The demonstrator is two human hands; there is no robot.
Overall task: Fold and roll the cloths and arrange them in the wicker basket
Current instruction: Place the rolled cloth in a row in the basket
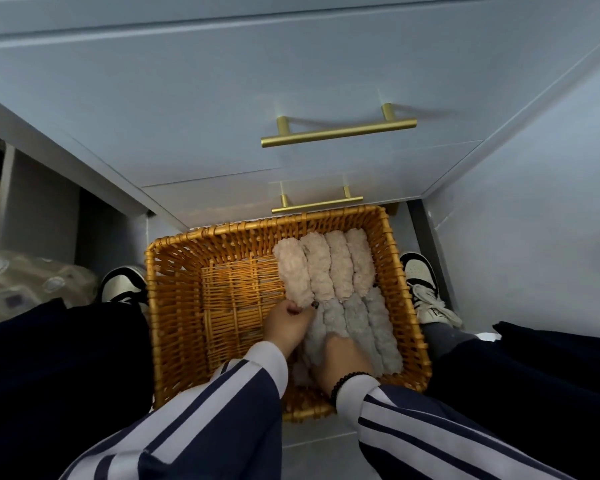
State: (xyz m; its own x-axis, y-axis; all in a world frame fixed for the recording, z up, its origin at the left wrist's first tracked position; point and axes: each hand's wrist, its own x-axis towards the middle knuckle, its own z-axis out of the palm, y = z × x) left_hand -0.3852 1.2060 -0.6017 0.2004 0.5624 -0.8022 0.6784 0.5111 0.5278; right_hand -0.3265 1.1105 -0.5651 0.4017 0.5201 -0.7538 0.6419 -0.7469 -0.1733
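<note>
Both hands reached into the wicker basket (174,306) between the person's feet. The right hand (343,358) lay flat, fingers pressed down among the grey rolled cloths (371,327) along the basket's near right side. The left hand (286,323) curled, pinching the near end of the leftmost of the pink rolled cloths (321,268), which lay side by side against the far right corner. The basket's left half showed bare weave. Beyond stood drawers with brass handles (338,131).
</note>
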